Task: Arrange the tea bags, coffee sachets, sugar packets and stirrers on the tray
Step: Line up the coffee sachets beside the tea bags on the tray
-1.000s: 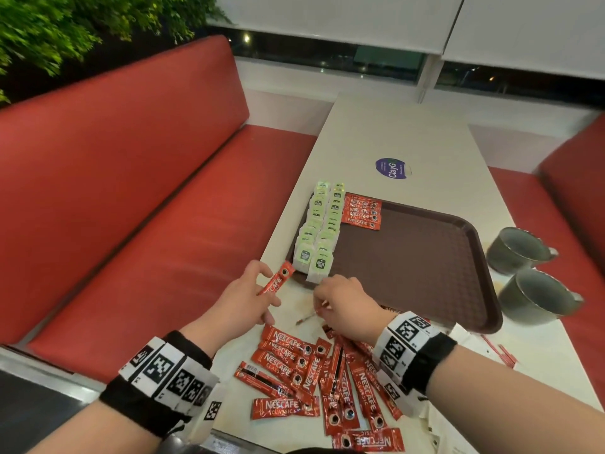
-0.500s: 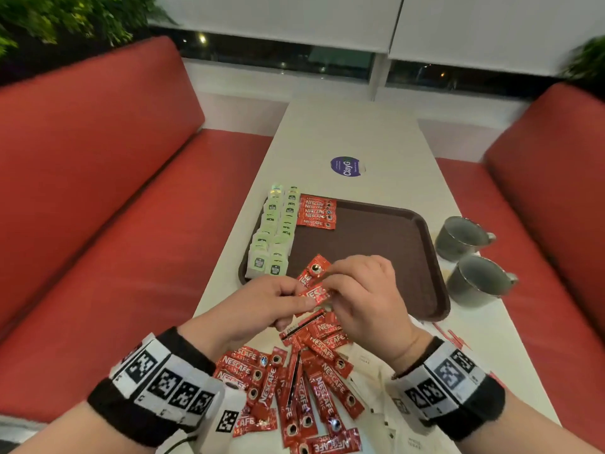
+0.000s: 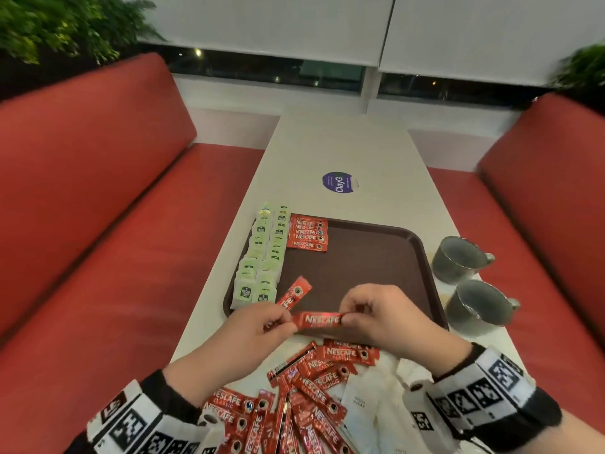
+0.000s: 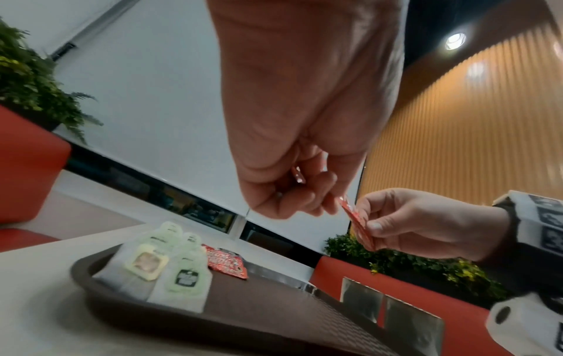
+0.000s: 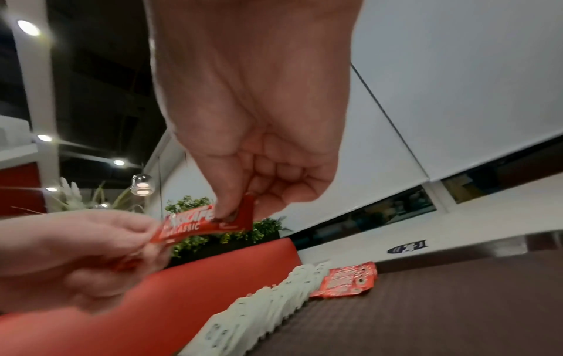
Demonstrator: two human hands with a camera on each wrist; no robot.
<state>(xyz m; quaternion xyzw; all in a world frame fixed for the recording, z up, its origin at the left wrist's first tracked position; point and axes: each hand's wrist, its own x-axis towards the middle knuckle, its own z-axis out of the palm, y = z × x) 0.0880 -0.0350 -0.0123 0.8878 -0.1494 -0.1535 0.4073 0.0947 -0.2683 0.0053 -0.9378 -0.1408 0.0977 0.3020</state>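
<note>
Over the near edge of the brown tray (image 3: 366, 257), both hands hold one red coffee sachet (image 3: 319, 319) level between them. My left hand (image 3: 281, 322) pinches its left end and also grips a second sachet (image 3: 294, 293) that sticks up. My right hand (image 3: 347, 317) pinches the right end (image 5: 240, 212). Tea bags (image 3: 262, 257) lie in two rows along the tray's left side. Beside them, a short stack of sachets (image 3: 307, 232) sits at the far left corner. Several loose sachets (image 3: 314, 388) and white sugar packets (image 3: 360, 398) lie on the table near me.
Two grey cups (image 3: 458, 260) (image 3: 478, 306) stand on the table right of the tray. A round purple sticker (image 3: 339, 182) is on the table beyond it. Red benches flank the narrow white table (image 3: 343, 142).
Both hands rose from the loose pile. My right hand took up a sachet and brought it to my left hand, and the two now hold it level over the tray's near edge.
</note>
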